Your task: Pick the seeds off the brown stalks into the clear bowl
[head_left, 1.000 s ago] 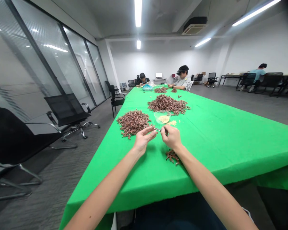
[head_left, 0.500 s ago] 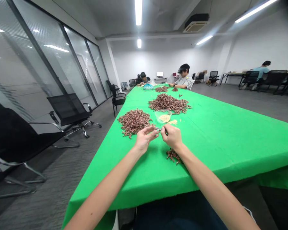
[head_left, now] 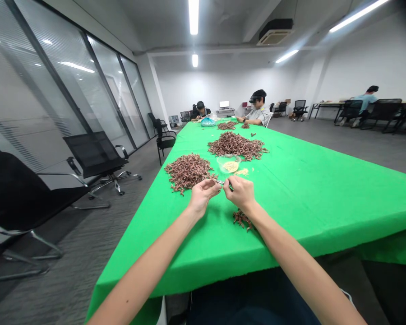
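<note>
Small metal tool (head_left: 219, 182), possibly tweezers, held out over green tablecloth (head_left: 291, 216) between the seated person's two hands. Right hand (head_left: 240, 193): fingers (head_left: 230, 184) curled in and pinched on the tool's near end, so closed on it. Left hand (head_left: 202, 197): fingers (head_left: 214, 187) extended and almost closed, tips right at the tool's other end. Too small to tell if they grip the tool or something in its tip.

Small pile of reddish-brown dried stems (head_left: 242, 220) lies just below the right hand. Larger pile of the same stems (head_left: 188, 172) sits just beyond the left hand, and another (head_left: 237, 146) further up the table. Glass bowl (head_left: 228, 163) with pale granules sits between those two, loose pale crumbs (head_left: 242, 172) beside it.

Far end: two seated co-workers, one in grey shirt (head_left: 257, 108), one in dark top (head_left: 200, 110), with blue plastic bag (head_left: 208, 122) near the latter. Black mesh office chair (head_left: 94, 151) stands off the table's left side.
</note>
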Demonstrator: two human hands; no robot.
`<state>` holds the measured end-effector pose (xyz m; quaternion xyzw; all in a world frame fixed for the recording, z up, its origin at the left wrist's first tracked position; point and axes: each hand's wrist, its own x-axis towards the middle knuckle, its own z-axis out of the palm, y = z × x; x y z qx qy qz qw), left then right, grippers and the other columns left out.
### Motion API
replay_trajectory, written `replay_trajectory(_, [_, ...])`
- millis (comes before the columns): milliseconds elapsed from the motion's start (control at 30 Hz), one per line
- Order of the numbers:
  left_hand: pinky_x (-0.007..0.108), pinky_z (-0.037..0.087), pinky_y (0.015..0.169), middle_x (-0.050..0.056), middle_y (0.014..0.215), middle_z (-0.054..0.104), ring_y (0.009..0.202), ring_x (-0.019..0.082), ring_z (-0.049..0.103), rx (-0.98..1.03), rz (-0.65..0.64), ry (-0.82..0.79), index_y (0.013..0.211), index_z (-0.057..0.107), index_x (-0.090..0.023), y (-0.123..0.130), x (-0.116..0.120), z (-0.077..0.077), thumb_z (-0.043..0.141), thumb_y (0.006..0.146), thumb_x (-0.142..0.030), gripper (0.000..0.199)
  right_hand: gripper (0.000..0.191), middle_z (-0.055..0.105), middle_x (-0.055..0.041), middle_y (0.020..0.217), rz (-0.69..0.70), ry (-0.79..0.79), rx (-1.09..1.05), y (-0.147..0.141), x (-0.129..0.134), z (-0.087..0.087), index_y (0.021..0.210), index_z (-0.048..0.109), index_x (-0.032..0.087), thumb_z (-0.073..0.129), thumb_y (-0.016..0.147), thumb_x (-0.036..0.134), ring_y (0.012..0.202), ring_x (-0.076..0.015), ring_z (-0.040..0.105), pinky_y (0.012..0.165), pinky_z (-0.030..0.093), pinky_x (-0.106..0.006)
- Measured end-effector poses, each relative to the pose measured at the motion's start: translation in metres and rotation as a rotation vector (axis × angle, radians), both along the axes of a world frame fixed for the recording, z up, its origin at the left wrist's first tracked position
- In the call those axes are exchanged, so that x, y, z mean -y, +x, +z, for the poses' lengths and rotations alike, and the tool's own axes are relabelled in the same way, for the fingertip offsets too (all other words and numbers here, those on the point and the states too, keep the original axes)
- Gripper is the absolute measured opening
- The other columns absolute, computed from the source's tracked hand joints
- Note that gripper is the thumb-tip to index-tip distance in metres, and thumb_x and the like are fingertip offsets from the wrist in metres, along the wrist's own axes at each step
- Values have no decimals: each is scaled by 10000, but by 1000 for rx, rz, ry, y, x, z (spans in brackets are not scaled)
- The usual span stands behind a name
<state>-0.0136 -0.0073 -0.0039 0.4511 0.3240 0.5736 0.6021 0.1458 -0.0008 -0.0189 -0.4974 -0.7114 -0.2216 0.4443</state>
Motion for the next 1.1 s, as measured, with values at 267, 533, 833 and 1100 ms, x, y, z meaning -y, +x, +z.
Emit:
replay_trajectory(267, [337,506,916,71,1026,731,900,171,686,12,-27,4,956,721,-153,-3,-2,2,896,584,-231,419,320,589,-29,616,172,-79,-332,0,2,5,683,578,187,421,941,293,551,-132,486,583,319,-268])
replay_trajectory(533, [321,464,983,74,995,736,972,171,675,5,-108,113,1083,701,-159,-6,-9,-2,861,628,-177,483,374,495,4,544,326,-163,-429,4,1,9,621,536,195,409,942,338,500,-118,417,547,297,-274])
replay_trajectory(833, [353,460,984,87,998,732,1003,196,661,-68,-106,208,1092,686,-161,-9,-11,-3,837,662,-187,457,386,445,20,503,328,-179,-392,5,2,9,572,504,194,427,927,325,471,-104,369,526,268,-275])
replay_trajectory(1100, [368,524,871,113,959,738,867,207,701,-190,-51,88,1024,675,-125,-8,-10,-2,848,650,-254,432,365,457,20,509,300,-177,-378,6,-2,6,580,529,185,449,915,306,478,-100,377,534,271,-264])
